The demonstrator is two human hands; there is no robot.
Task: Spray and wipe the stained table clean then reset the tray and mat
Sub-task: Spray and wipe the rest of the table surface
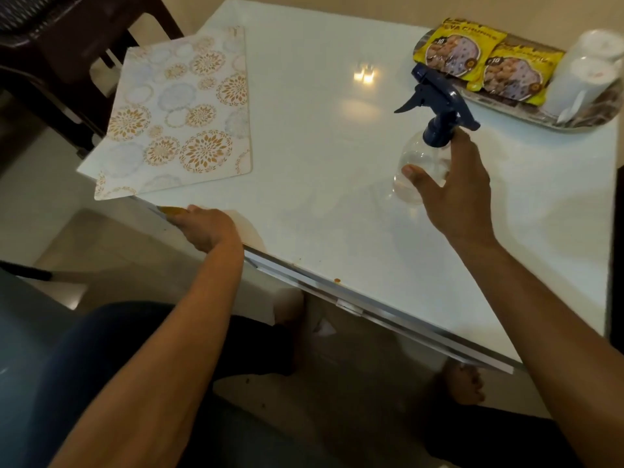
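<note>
A clear spray bottle point(422, 163) with a dark blue trigger head stands on the white table point(320, 130), right of centre. My right hand point(456, 194) holds it, thumb on the front of the body and fingers behind the neck. My left hand point(209, 228) is at the table's near left edge, fingers curled on a small orange-yellow cloth point(172, 210) that is mostly hidden under the hand. A small orange stain point(336, 280) sits at the near edge. The floral mat point(175, 113) lies at the left corner, overhanging the edge. The tray point(587, 119) is at the far right.
On the tray lie two yellow snack packets point(479, 59) and stacked white cups point(580, 76). A dark chair point(67, 45) stands beyond the table's left corner. My legs and a bare foot point(462, 383) are under the near edge.
</note>
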